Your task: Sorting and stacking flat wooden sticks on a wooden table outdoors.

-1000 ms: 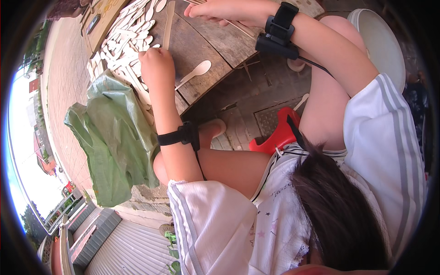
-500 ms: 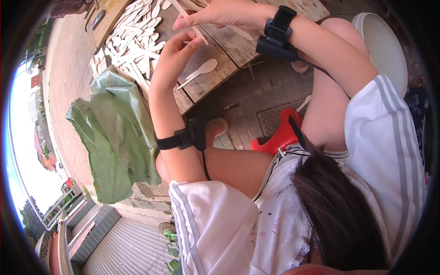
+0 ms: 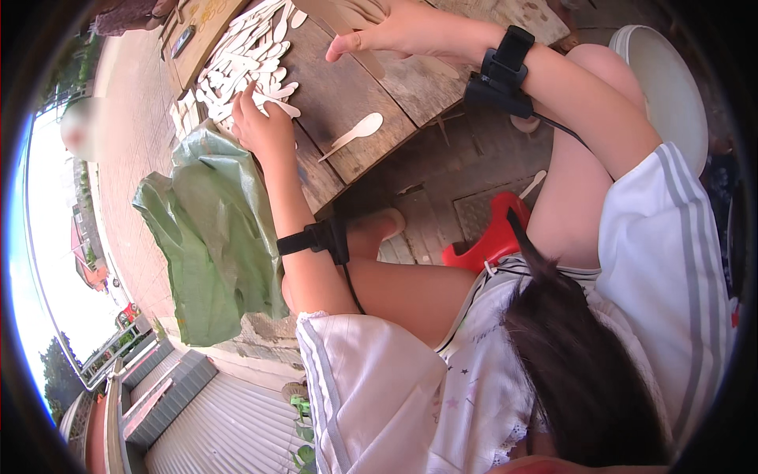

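A red stool is showing beside the person's lap, and a green sack is draping by the knee. One loose wooden spoon is lying near the edge of the wooden surface. The left hand is curving, fingers parted, at the near side of a spoon pile; whether it's pinching one, I can't make out. The right hand is stretching over the surface, thumb apart, its grip unclear to me.
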A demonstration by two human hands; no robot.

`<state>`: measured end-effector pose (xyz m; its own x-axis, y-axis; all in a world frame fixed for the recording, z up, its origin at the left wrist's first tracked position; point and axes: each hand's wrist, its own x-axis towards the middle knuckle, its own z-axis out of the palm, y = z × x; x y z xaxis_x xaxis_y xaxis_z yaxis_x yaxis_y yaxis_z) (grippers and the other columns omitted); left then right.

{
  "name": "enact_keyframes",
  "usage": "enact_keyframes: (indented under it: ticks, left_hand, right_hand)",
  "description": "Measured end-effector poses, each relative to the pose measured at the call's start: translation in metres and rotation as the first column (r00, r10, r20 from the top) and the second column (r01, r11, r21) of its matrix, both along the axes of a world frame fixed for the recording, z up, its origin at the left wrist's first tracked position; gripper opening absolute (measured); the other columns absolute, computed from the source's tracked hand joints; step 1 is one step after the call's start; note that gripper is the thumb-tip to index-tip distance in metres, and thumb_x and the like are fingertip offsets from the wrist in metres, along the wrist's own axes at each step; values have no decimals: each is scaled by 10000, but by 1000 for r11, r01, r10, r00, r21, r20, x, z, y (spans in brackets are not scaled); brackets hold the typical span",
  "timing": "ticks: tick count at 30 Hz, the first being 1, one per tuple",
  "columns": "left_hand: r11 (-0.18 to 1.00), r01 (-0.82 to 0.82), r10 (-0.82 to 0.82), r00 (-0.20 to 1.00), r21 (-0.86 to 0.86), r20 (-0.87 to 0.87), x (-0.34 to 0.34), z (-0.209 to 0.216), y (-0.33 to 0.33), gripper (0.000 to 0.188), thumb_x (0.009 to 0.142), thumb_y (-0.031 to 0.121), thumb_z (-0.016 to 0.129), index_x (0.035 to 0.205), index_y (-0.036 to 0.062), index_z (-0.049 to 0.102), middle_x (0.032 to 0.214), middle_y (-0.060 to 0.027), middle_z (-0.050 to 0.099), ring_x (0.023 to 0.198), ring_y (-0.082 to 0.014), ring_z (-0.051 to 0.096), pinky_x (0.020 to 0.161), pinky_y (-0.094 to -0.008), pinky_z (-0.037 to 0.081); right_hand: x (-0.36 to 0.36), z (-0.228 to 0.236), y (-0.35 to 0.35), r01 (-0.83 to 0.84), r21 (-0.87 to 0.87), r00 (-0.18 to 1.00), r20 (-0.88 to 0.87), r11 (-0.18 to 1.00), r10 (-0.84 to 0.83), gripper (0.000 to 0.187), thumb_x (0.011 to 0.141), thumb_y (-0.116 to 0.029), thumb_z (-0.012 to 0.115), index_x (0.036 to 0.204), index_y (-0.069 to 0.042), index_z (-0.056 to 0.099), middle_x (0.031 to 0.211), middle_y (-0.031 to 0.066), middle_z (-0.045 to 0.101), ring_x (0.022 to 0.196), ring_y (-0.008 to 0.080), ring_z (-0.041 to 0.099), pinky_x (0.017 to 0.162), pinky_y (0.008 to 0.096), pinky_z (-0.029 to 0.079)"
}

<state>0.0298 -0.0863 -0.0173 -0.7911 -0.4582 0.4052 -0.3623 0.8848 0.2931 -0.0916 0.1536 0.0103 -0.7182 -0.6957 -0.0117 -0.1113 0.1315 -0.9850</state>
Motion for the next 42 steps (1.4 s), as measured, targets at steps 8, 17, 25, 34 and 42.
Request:
enact_keyframes:
  ticks: [8,17,25,34,42]
  left_hand:
    - [930,38,-138,959,366,249,-50,2,-34,445,957,420,414,1320,214,568,1461,-156,397,1396,-264,269,1122,-403,198]
    - [971,46,-111,956,235,270,-71,-2,-74,390,848,243,608,1198,77,649,1220,-155,615,1049,-256,611,910,-359,461]
    - [991,-20,0,987,129,159,-56,11,-26,230,779,300,708,926,124,710,935,-69,692,863,-254,634,788,-405,450]
    - [899,112,17,957,-424,289,-55,9,-2,213,786,331,686,831,122,689,861,-88,681,918,-296,599,771,-509,354]
    - [992,33,-15,989,-124,146,-51,21,23,246,864,253,657,906,12,685,870,-111,694,750,-229,639,708,-339,483]
  right_hand:
    - [-13,4,8,-60,-115,996,64,992,68,284,838,-341,674,938,-79,722,708,-11,574,690,130,536,628,312,404]
    - [-19,22,1,-19,-156,992,120,988,38,315,797,-370,706,836,-57,699,712,44,590,682,156,532,624,323,406]
    - [-29,30,19,41,-180,990,139,983,-16,391,736,-403,721,860,-33,705,754,97,624,722,182,576,672,336,438]
    - [-33,17,18,168,-177,984,83,970,-156,371,740,-385,722,863,-35,708,726,95,627,693,198,582,660,341,449]
    - [-29,17,16,103,-143,993,66,984,-94,399,747,-417,721,879,-41,701,674,90,604,610,179,550,591,345,422]
